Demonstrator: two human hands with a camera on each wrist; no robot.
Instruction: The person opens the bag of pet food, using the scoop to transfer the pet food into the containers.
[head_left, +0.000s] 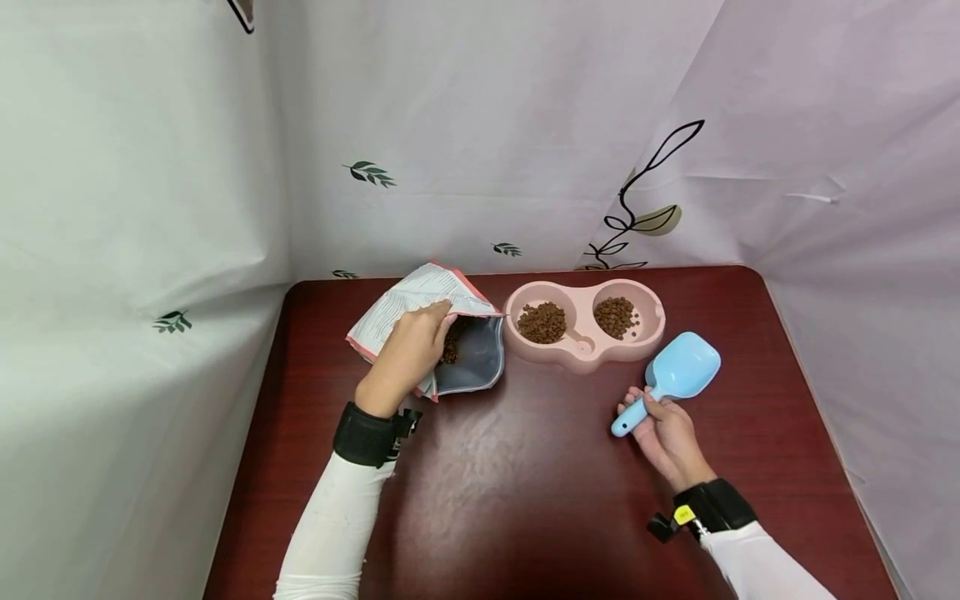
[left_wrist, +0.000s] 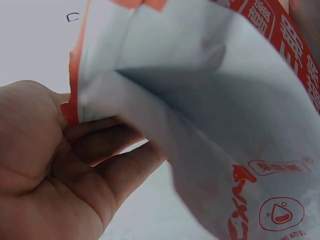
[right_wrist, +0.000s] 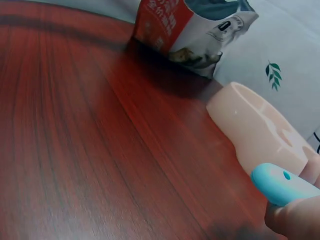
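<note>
Bag [head_left: 405, 302] and blue scoop [head_left: 684, 367].
Your left hand [head_left: 408, 350] pinches the bag; your right hand [head_left: 669, 437] holds the scoop near the pink bowl [head_left: 581, 357].

Scoop [head_left: 684, 367]: smooth, glossy plastic. Double pet bowl [head_left: 581, 358]: smooth plastic. Kibble bag [head_left: 408, 296]: creased film. Tabletop [head_left: 525, 483]: glossy wood grain. Backdrop [head_left: 480, 108]: wrinkled, cloth-like.

My left arm [head_left: 333, 529] stretches forward, the back of my left hand [head_left: 408, 346] turned up and its fingers bent in a grip, though I can't quite tell how the thumb sits. My right arm [head_left: 757, 562] slants inward, my right hand [head_left: 667, 442] palm up, its fingers curled in a hold.
</note>
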